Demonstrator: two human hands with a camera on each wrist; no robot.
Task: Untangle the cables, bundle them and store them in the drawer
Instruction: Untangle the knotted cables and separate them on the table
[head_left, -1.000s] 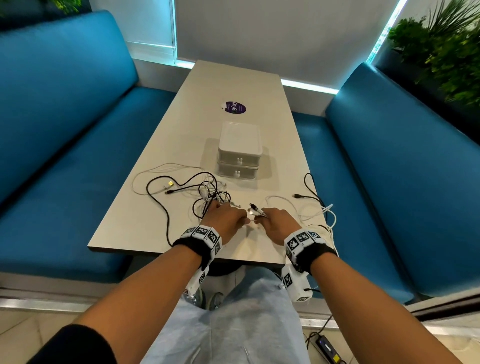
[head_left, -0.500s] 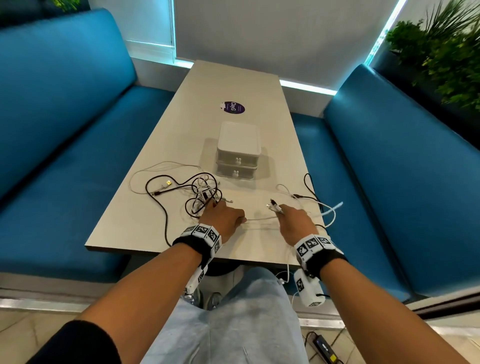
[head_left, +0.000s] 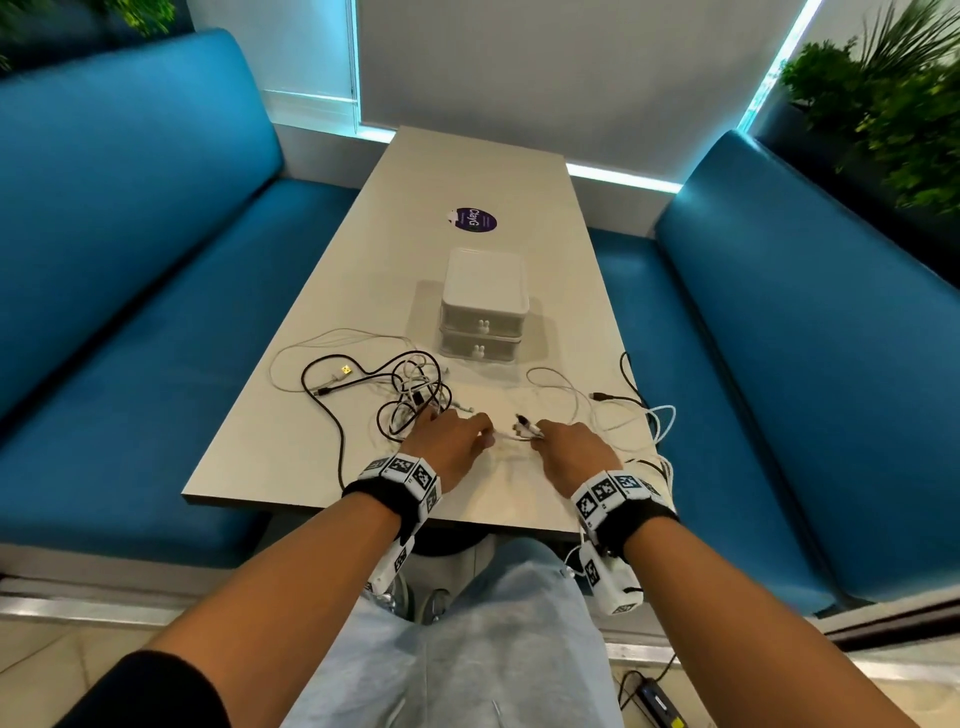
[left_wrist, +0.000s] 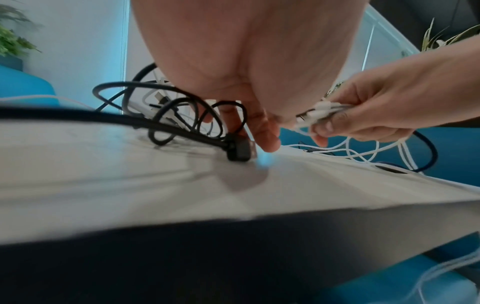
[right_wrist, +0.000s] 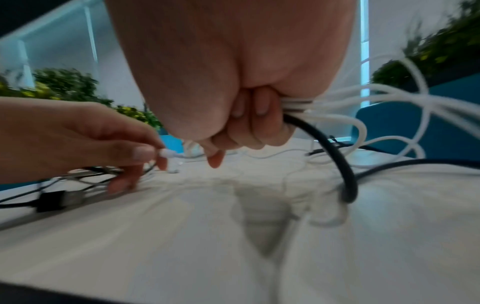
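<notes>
A tangle of black and white cables (head_left: 410, 395) lies on the table (head_left: 291, 467) in front of a white two-drawer box (head_left: 485, 306), both drawers closed. My left hand (head_left: 480, 434) sits at the tangle's right edge and pinches a white cable end (right_wrist: 166, 153) between thumb and forefinger. A black USB plug (left_wrist: 239, 150) lies by its fingertips. My right hand (head_left: 540, 434) is curled round a bundle of white and black cable ends (left_wrist: 319, 111), close to the left hand. Loose white loops (head_left: 649, 421) trail from it over the table's right edge.
Blue benches (head_left: 130, 312) run along both sides of the table. A purple sticker (head_left: 475, 219) sits beyond the box. Plants (head_left: 893, 104) stand at the back right. A black adapter (head_left: 657, 701) lies on the floor.
My right hand swung out to the right with its cable bundle, then came back left beside my left hand. The left hand stayed at the tangle.
</notes>
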